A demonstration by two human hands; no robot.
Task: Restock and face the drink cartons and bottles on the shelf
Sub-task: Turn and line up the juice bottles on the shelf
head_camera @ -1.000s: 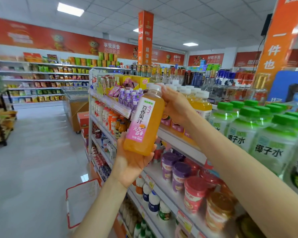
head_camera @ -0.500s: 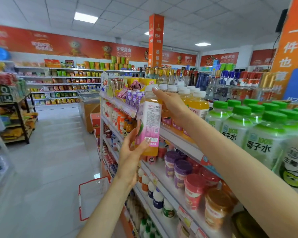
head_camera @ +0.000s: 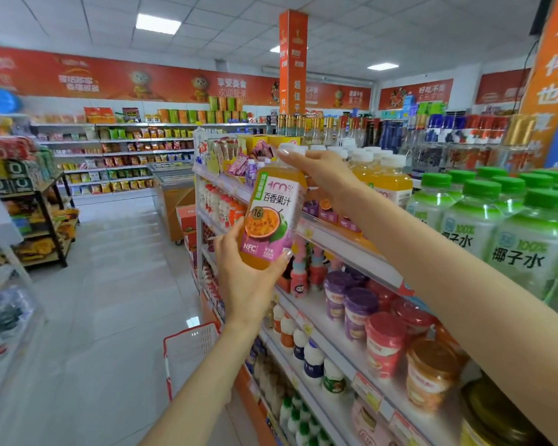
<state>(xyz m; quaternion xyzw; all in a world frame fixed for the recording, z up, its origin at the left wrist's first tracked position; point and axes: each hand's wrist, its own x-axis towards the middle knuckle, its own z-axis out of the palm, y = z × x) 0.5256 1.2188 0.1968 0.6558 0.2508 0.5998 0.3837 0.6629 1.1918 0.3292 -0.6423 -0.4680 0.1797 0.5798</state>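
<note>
Shop shelf (head_camera: 345,249), juice bottle (head_camera: 271,214) upright, slightly tilted, left hand (head_camera: 248,278) gripping base, right hand (head_camera: 322,175) gripping top

A white metal shelf unit (head_camera: 368,262) with several tiers carries the stock. On its top tier stand clear plastic coconut-water bottles with green caps (head_camera: 471,220), packed in rows. Just left of them on the same tier stand orange juice bottles with white caps (head_camera: 390,181), and farther left small purple-and-white bottles (head_camera: 251,170). One tier below the coconut-water bottles stand purple-lidded plastic cups (head_camera: 360,312), red-lidded cups (head_camera: 385,342) and an orange-brown lidded cup (head_camera: 432,368); left of these stand small pink bottles (head_camera: 298,278). A tier lower still stand small white bottles with blue labels (head_camera: 313,358).
</note>
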